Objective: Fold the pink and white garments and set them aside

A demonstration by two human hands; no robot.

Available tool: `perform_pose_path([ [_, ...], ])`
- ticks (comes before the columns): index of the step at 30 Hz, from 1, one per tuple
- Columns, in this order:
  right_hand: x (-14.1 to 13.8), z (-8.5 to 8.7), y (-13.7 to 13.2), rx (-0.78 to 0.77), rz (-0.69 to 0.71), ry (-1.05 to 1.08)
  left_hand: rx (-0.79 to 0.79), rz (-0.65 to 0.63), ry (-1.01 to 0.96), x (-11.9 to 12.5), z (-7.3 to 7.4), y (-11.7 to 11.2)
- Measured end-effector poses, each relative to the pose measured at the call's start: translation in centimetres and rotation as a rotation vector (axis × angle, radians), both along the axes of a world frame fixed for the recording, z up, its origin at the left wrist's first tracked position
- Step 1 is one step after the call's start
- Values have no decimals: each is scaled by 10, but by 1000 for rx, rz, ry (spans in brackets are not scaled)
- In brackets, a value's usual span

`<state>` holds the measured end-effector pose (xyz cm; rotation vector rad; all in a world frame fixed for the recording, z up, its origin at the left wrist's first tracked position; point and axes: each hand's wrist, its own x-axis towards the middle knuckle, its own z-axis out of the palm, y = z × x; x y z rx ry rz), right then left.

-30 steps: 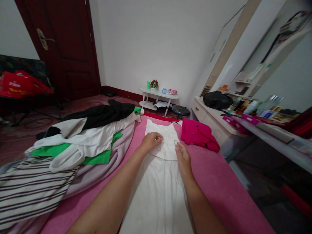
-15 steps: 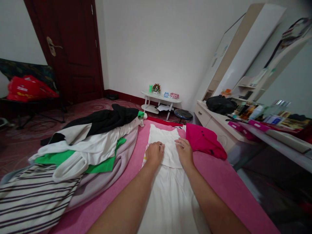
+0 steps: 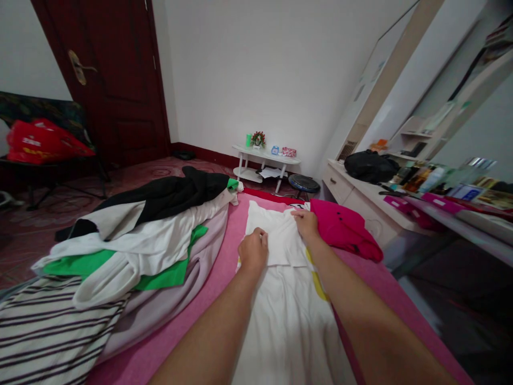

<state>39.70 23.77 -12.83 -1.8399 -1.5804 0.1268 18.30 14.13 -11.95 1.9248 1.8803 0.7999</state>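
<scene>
A white garment (image 3: pixel 280 299) lies stretched along the pink bed cover (image 3: pixel 360 278), its far part folded back on itself. My left hand (image 3: pixel 253 250) rests on the left edge of the folded part, fingers curled and pinching the cloth. My right hand (image 3: pixel 305 222) lies flat on the far right of the folded part, fingers stretched out, right beside a folded magenta garment (image 3: pixel 344 230). Yellow marks show along the white garment's right edge.
A heap of clothes (image 3: pixel 132 240) in black, white, green and stripes fills the bed's left side. A white dresser (image 3: pixel 360 198) with a black bag (image 3: pixel 371 166) and bottles stands at right. A small white table (image 3: pixel 264 160), a dark door (image 3: pixel 108 80) and a red bag (image 3: pixel 36 141) lie beyond.
My right hand has slid forward along the folded cloth toward the magenta garment. My left hand has stayed on the left edge, closing on the cloth. The view has shifted slightly.
</scene>
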Motion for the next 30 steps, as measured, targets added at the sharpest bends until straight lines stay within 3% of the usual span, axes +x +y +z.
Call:
perform_pose_path([
  [9, -5, -32, -29, -77, 20, -221, -46, 23, 157, -3, -2, 2],
  [17, 7, -33, -94, -169, 117, -303, -45, -118, -74, -17, -9, 3],
  [23, 19, -34, -161, -137, 184, -319, -17, -354, -262, -42, -15, -10],
  [30, 28, -32, -231, 31, 295, -100, 1, -728, -322, -102, -14, -48],
])
